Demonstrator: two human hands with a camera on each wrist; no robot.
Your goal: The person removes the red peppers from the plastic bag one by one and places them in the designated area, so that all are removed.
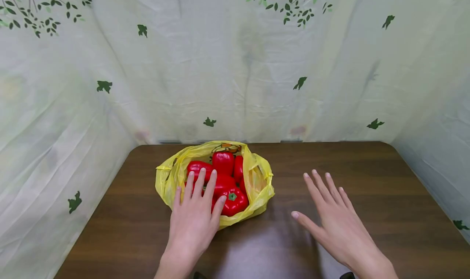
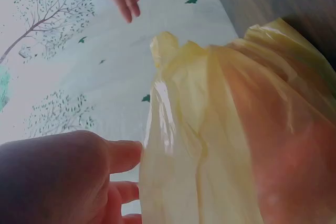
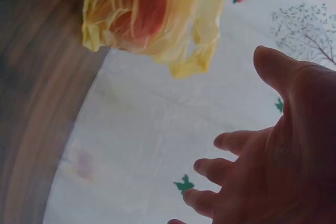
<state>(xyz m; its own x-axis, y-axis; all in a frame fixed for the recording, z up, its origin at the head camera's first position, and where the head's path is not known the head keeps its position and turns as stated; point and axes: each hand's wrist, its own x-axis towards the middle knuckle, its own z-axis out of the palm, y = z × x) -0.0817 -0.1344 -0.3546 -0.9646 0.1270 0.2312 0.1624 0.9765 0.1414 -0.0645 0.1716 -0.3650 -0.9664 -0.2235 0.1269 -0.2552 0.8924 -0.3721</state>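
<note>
Your left hand [image 1: 196,222] and right hand [image 1: 338,226] reach in from the near side, palms down over the brown wood-grain desk [image 1: 389,181]. On the left the grip is loose, with straight fingers spread apart and closed around nothing; seen from the head they overlap the near left part of a yellow plastic bag [image 1: 167,175], though you cannot tell from these views whether they touch it. On the right the grip is likewise wide, thumb out to the side, holding nothing and well apart from the bag. You have the bag standing left of centre toward the far side of the desk, its mouth open upward and its rim crumpled. Inside it lie several glossy red bell peppers [image 1: 223,162], pressed together, the nearest one showing its green stem [image 1: 232,196]. Behind the desk hangs a pale curtain [image 1: 227,67] with dark green bird-like prints.
</note>
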